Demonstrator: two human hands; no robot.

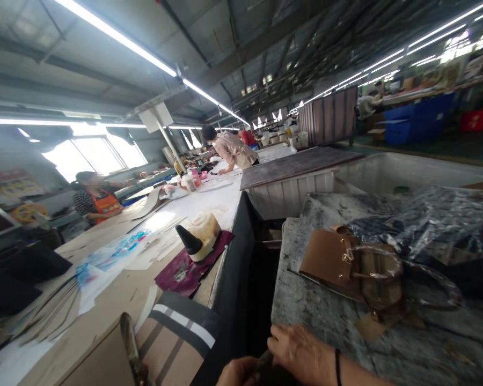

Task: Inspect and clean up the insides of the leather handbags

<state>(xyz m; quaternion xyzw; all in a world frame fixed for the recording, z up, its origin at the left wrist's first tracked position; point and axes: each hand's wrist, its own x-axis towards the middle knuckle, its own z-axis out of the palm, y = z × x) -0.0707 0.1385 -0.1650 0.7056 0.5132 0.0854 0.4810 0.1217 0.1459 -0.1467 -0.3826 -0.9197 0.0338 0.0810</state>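
At the bottom edge, my right hand [300,351], with a black band at the wrist, has its fingers curled closed. Close beside it, the part of my left hand [238,372] that shows is also closed. Between them is a dark, olive-toned piece [270,369], mostly cut off by the frame, and its kind cannot be made out. To the right, a brown handbag [326,260] with gold-coloured fittings and wrapped handles lies on a worn grey board [292,295]. Left of my hands are a tan bag panel [100,356] and a striped tan and dark piece [181,329].
A squat bottle with a black nozzle [203,233] rests on a purple scrap [177,272] at the edge of the long worktable [225,201]. Clear plastic [443,220] lies right. Large pale bins [290,195] stand beyond. Co-workers [233,147] [99,201] are along the table.
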